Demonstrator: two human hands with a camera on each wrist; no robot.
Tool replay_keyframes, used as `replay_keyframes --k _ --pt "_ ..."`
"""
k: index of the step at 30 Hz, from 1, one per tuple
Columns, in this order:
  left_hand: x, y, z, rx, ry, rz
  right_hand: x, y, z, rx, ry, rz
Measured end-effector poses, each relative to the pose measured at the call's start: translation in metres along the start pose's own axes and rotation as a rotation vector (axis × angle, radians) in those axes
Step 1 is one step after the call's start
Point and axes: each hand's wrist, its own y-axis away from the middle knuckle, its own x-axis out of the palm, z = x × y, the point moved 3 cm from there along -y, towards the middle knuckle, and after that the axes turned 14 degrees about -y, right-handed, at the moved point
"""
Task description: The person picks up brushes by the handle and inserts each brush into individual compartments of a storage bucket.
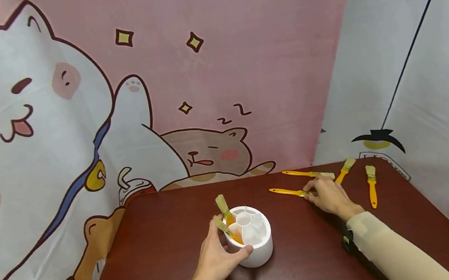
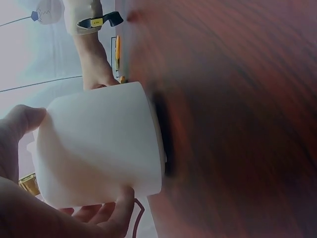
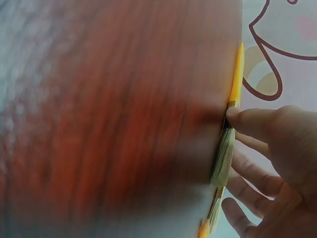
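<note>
My left hand grips a round white divided holder by its side, thumb near the front and fingers round the left. Two paintbrushes stand in its left compartments, bristles up: one at the back, one nearer me. To the right of the holder, my right hand pinches a paintbrush with a yellow handle between thumb and index finger at its metal band. Its pale bristles show below the thumb in the right wrist view, lying close along the tabletop.
More yellow-handled paintbrushes lie on the dark red-brown table: one behind my right hand, one slanted just beyond it, one farther right. A cartoon-printed cloth hangs behind the table and along its sides.
</note>
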Motion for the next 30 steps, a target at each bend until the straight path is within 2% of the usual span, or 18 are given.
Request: replay_keyframes --k 10,16,20,24,30 --pt "-0.001 -0.003 0.005 0.046 0.08 0.057 0.003 0.002 0.002 0.089 -0.034 0.029" --pt "-0.002 -0.005 0.008 0.068 0.176 0.098 0.001 0.003 0.002 0.093 -0.054 0.029" --pt "-0.004 -0.007 0.008 0.095 0.207 0.101 0.001 0.006 0.002 0.083 -0.065 0.019" --pt "-0.005 -0.007 0.007 0.099 0.206 0.099 -0.001 0.01 0.002 0.064 -0.077 0.0" --pt "-0.004 -0.004 0.005 0.072 0.187 0.077 -0.007 0.016 0.004 0.075 -0.118 -0.024"
